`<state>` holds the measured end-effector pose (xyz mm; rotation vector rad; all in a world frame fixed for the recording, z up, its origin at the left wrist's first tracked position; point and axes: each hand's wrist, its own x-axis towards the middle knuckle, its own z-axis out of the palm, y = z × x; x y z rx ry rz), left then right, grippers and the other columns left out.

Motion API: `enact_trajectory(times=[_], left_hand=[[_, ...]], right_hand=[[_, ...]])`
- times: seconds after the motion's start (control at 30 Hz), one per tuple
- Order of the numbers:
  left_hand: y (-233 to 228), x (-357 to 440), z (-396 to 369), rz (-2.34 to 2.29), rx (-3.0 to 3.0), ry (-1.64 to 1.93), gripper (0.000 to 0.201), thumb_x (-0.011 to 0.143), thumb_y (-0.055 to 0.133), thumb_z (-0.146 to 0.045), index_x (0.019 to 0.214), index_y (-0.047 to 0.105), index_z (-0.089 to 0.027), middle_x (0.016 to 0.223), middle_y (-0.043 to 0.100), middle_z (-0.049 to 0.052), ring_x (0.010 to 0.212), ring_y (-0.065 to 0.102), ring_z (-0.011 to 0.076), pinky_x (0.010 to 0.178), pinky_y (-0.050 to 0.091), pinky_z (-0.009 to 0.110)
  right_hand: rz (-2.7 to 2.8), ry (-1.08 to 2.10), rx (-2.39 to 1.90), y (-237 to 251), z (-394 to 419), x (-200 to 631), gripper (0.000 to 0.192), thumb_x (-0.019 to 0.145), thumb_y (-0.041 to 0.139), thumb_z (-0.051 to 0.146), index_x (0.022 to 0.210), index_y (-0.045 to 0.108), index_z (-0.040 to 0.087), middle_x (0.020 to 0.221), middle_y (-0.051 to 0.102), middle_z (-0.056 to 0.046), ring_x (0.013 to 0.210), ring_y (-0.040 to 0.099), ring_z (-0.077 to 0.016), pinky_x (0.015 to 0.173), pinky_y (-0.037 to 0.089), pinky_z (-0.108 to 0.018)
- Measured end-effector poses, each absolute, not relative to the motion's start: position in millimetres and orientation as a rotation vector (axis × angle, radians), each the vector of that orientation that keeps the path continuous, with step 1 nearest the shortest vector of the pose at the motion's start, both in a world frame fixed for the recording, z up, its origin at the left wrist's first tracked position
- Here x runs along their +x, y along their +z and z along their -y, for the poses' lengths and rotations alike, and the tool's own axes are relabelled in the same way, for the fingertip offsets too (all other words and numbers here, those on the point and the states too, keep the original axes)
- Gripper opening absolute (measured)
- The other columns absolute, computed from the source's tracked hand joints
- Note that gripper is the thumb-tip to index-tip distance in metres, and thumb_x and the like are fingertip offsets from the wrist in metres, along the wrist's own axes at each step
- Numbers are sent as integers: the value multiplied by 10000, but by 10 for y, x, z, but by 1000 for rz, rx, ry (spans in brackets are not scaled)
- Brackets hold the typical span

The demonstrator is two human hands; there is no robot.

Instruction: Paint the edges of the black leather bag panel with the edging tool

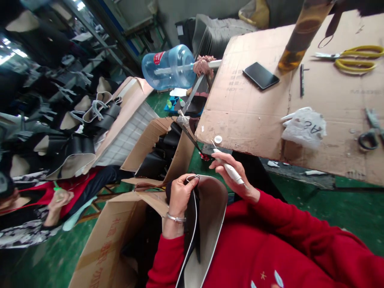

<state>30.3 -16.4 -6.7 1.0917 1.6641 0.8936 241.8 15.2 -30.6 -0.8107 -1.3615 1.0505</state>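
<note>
My left hand [181,194] pinches a small metal ring [192,177] at the top edge of a beige and black leather piece [211,216] that rests on my lap. A silver bracelet sits on that wrist. My right hand [232,176] grips a white pen-shaped tool [229,169], its tip pointing up and left just above the leather piece. A white cap [218,139] lies on the cardboard edge close to the tool's tip.
A cardboard-covered table [255,116] holds a phone [261,75], yellow scissors [358,58], a plastic bag [304,127] and dark scissors [370,132]. Open cartons [120,236] with black pieces stand at my left. Another person [45,204] sits far left. A water jug [169,66] lies behind.
</note>
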Motion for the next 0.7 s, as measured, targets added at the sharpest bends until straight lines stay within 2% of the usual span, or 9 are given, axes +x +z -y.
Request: enact_trajectory(times=[0.07,0.17,0.27,0.33,0.4,0.57,0.7], left_hand=[[-118,292,136,-1655,1047,893,302,708,851,-419,877,812,-172,846,785,57,796,685,225,755,510,315],[-174,309,74,-1632,989,903,333,679,875,-433,861,811,-162,842,782,59,780,679,218,731,507,306],[-169,366,5,-1597,966,915,345,662,887,-441,843,804,-160,818,769,50,752,667,207,696,500,293],[-137,412,-38,-1581,964,910,336,663,887,-439,830,801,-160,789,755,39,729,654,194,682,494,284],[-105,454,-74,-1573,974,896,323,675,877,-440,813,796,-160,764,743,32,708,642,185,671,488,279],[-111,516,-119,-1560,1005,855,311,695,857,-453,775,780,-163,720,716,24,677,619,179,642,475,275],[-171,527,-124,-1541,1014,826,287,694,856,-430,777,782,-165,710,705,17,673,607,172,646,462,270]], right_hand=[[1347,942,-848,-272,-247,2597,424,1015,653,553,1300,660,240,1055,719,-79,886,689,-239,807,549,-351],[1284,741,-957,-223,-419,2820,321,1001,685,512,1143,746,230,1126,727,-88,970,692,-271,881,547,-382],[1251,706,-1089,-218,-583,2948,268,1000,686,476,1004,753,216,961,740,-61,832,696,-245,777,548,-350],[1263,724,-1133,-255,-674,2984,279,1000,679,485,984,724,211,843,708,-32,703,661,-206,663,510,-314],[1304,740,-1136,-314,-748,2993,294,997,680,503,979,694,210,785,674,-12,654,628,-186,610,468,-295],[1406,727,-1109,-416,-844,3002,345,976,701,549,948,706,205,852,694,-29,704,632,-195,626,456,-293],[1459,766,-1078,-396,-852,3027,316,983,705,526,951,725,213,855,707,-20,709,640,-189,634,454,-283]])
